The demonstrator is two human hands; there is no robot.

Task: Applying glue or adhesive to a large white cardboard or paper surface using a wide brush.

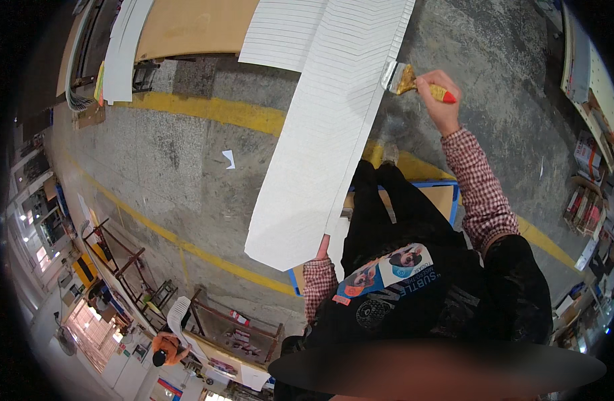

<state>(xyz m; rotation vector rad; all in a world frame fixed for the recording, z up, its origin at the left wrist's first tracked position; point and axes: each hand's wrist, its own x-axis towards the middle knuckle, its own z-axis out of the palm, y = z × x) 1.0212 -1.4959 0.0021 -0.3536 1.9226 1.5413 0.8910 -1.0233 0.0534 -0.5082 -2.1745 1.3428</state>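
In my right hand [442,100] is a flat paintbrush [406,79] with a yellow handle, a red tip and a silver metal band. My fingers are closed round its handle. The brush's head points left and meets the right edge of a long white panel [313,154], which is marked with slanting lines. At the panel's near end, my left hand [323,247] holds its right edge. One finger lies along that edge, and the other fingers are mostly hidden.
A second white lined sheet [280,33] and a tan board [193,27] lie at the far side. A blue-edged board [440,194] is beside my legs. Panels [594,87] stand at the right. A co-worker in orange [165,349] is at the lower left.
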